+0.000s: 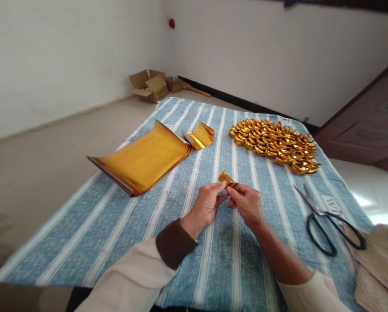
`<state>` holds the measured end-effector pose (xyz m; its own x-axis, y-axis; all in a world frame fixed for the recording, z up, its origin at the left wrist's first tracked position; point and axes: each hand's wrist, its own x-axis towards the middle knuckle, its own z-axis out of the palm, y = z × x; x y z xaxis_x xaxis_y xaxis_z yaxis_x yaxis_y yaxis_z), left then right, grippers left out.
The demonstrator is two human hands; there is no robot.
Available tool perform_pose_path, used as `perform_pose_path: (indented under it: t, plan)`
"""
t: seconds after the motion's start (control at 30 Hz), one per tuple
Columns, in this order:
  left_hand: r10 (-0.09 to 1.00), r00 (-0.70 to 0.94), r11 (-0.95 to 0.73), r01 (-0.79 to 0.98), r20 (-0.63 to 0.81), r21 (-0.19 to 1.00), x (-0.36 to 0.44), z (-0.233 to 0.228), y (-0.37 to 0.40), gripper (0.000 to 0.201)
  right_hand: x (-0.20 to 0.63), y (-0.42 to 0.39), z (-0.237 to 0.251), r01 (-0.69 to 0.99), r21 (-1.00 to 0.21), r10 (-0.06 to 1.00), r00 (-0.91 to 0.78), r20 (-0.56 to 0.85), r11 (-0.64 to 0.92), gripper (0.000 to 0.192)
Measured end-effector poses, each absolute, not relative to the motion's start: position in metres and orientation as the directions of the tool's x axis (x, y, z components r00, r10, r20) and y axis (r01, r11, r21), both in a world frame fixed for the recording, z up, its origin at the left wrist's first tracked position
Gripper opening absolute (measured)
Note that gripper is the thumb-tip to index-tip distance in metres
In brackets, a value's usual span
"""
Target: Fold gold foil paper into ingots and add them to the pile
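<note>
A small piece of folded gold paper (226,177) is pinched between both my hands, just above the striped cloth. My left hand (208,201) grips its near left side with thumb and fingers. On the right side, my right hand (247,203) has its thumb and fingertips closed on the same piece. Its lower part is hidden behind my fingers. Beyond my left hand lie a large stack of gold paper sheets (145,156) and a smaller curled stack of gold paper (202,136). Folded gold paper ingots (272,143) sit grouped in rows at the far right.
Black-handled scissors (322,216) lie partly open to the right, beside a beige woven cloth (379,264). A blue and white striped tablecloth (167,225) covers the table. Cardboard boxes (153,86) stand on the floor behind it, and a dark red door (369,121) is at right.
</note>
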<state>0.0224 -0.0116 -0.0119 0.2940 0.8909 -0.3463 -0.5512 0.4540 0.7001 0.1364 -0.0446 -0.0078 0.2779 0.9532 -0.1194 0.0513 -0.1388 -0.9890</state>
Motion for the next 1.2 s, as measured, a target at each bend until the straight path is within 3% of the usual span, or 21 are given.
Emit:
perform_pose_path:
  t: [1.2]
  plan:
    - [0.922, 0.285, 0.377, -0.512, -0.261, 0.772, 0.0265, -0.0112, -0.015, 0.026, 0.1351, -0.0425, -0.0132, 0.051, -0.993, 0.951, 0.298, -0.086, -0.106, 0.034]
